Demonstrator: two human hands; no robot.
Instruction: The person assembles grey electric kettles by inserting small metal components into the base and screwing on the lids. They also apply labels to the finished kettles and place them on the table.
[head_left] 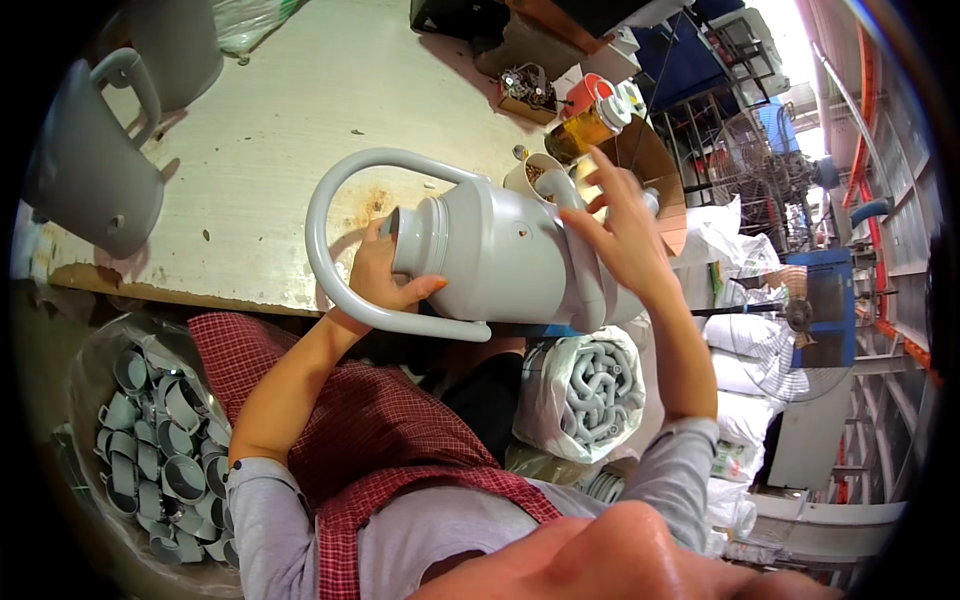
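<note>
Grey watering can (pixel 500 255) lies sideways at frame centre: left hand (pixel 385 275) clasps its neck to steady it, right hand (pixel 625 235) grips the spout base.

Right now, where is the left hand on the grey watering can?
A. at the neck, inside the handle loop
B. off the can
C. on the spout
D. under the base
A: the left hand grips the can at its neck, inside the handle loop; the right hand is by the spout.

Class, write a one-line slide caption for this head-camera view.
Both hands, left hand and right hand, hold a grey plastic watering can sideways above a worn workbench.
</note>
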